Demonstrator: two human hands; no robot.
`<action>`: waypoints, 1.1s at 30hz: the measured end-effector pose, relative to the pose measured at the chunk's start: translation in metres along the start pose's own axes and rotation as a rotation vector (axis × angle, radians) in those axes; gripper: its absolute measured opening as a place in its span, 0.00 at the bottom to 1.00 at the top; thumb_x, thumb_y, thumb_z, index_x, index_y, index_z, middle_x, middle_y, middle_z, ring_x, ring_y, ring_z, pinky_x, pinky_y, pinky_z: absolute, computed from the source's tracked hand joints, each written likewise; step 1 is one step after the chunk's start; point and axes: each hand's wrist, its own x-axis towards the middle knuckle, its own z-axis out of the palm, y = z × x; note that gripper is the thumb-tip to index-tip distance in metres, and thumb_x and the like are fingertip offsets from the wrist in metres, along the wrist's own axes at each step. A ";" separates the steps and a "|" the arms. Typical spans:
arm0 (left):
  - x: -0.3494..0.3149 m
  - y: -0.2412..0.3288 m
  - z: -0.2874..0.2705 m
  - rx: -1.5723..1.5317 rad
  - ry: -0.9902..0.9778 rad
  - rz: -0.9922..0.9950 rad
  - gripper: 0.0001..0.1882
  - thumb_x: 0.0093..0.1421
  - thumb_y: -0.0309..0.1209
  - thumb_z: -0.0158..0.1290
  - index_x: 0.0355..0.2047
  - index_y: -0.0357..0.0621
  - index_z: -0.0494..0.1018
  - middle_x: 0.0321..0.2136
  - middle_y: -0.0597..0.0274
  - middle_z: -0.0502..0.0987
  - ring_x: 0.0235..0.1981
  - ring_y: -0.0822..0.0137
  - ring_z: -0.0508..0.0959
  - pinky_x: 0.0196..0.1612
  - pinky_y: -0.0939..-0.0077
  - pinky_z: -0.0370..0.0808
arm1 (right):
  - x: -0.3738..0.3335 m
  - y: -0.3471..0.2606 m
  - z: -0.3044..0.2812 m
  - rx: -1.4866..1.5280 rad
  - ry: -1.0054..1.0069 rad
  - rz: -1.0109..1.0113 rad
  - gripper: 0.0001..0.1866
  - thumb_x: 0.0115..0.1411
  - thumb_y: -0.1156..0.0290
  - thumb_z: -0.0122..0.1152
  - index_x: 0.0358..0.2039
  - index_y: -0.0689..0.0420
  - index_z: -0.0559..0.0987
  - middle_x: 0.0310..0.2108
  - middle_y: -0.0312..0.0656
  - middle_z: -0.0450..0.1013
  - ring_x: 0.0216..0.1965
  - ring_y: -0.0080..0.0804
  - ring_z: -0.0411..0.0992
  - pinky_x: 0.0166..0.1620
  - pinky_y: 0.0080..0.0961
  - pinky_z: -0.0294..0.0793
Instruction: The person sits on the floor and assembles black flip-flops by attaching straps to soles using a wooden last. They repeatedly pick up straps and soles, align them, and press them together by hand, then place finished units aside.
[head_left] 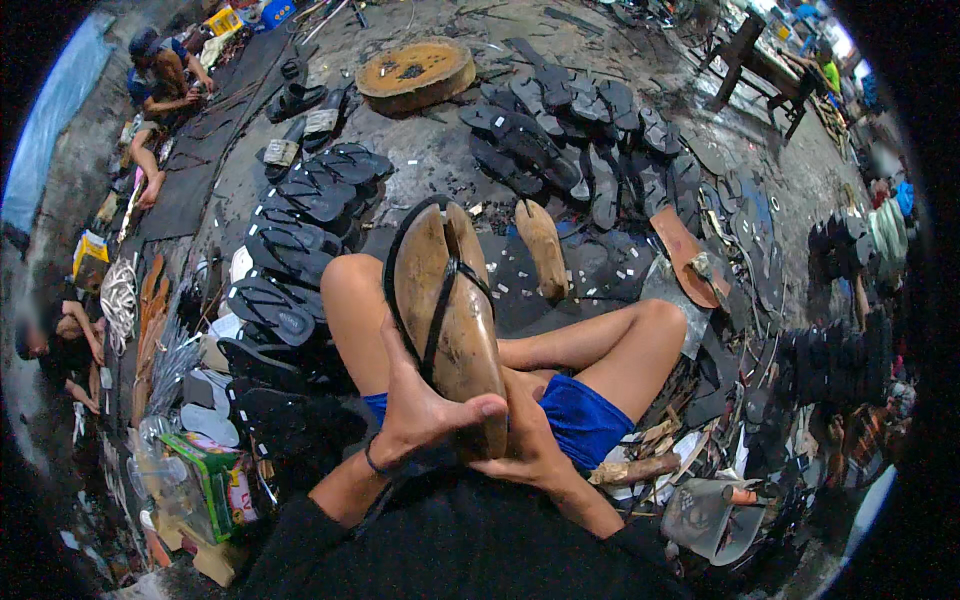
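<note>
A wooden shoe last (pixel 478 345), shaped like a foot with a split at the toe, is held up in front of me, toe pointing away. A black thong sandal (pixel 391 268) is fitted on it; its sole edge shows along the left and its strap crosses the wood. My left hand (pixel 422 408) grips the left side near the heel, thumb across the wood. My right hand (pixel 522 432) is closed around the heel end from the right, its fingers partly hidden underneath. Farther off, a second wooden last (pixel 542 250) lies on the dark mat between my bent legs.
Rows of black sandals (pixel 290 240) lie at the left, and more black soles (pixel 580 105) at the far right. A round wooden block (pixel 415 75) stands beyond. A brown sole (pixel 690 258) and a grey plastic container (pixel 715 520) are at right. Other people (pixel 165 75) sit at left.
</note>
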 end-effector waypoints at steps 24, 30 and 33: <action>-0.065 -0.008 0.015 -0.151 -0.459 -0.394 0.15 0.70 0.35 0.37 0.29 0.40 0.62 0.22 0.68 0.60 0.25 0.77 0.59 0.30 0.79 0.61 | -0.072 -0.021 -0.003 1.560 0.538 0.268 0.37 0.52 0.64 0.50 0.62 0.66 0.57 0.57 0.59 0.64 0.55 0.53 0.67 0.57 0.50 0.68; -0.056 -0.009 0.000 -0.146 -0.630 -0.326 0.13 0.69 0.33 0.38 0.28 0.41 0.64 0.23 0.72 0.62 0.25 0.79 0.59 0.29 0.81 0.61 | -0.064 -0.030 -0.003 1.443 0.550 0.299 0.38 0.50 0.66 0.49 0.62 0.67 0.55 0.56 0.59 0.65 0.54 0.53 0.68 0.57 0.49 0.68; -0.063 -0.018 -0.010 -0.241 -0.673 -0.418 0.14 0.69 0.33 0.39 0.27 0.41 0.64 0.22 0.73 0.62 0.25 0.79 0.59 0.28 0.81 0.60 | -0.079 -0.009 0.004 1.563 0.521 0.267 0.38 0.51 0.67 0.48 0.63 0.67 0.54 0.58 0.60 0.63 0.56 0.54 0.67 0.57 0.51 0.67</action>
